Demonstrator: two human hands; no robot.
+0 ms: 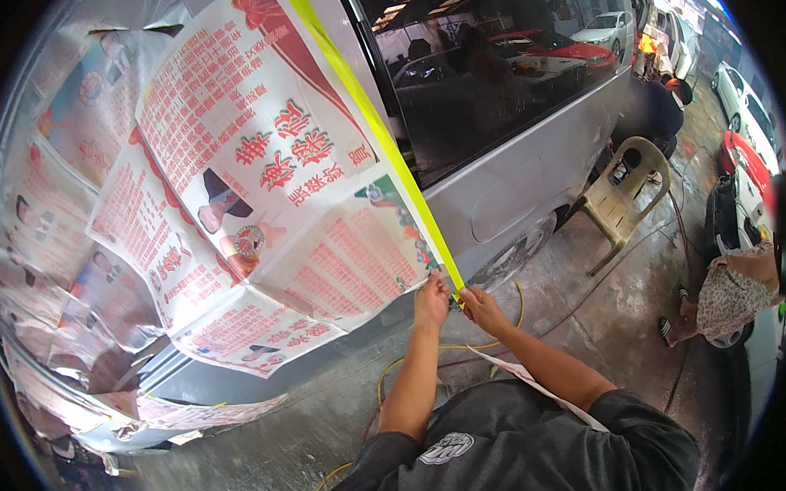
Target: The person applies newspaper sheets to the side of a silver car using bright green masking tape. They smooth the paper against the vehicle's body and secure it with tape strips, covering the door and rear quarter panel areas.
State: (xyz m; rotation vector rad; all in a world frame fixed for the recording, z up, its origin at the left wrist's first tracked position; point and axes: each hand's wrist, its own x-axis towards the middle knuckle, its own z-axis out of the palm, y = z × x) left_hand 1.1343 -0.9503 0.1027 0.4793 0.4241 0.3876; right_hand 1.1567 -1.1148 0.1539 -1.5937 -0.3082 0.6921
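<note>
My left hand (pixel 430 300) presses the yellow masking tape (pixel 380 129) onto the newspaper sheet (pixel 260 163) covering the silver van (pixel 529 184); my right hand (pixel 480 307) pinches the tape's lower end.

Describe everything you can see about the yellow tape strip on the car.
The yellow tape strip is a narrow, bright yellow-green band, smooth like masking tape. It runs taut in a long diagonal from the top of the picture down to the hands, lying along the right edge of the newspaper sheets that cover the silver car, beside the dark window. At its lower end the left hand presses on it and the right hand pinches the end. No roll is visible.
</note>
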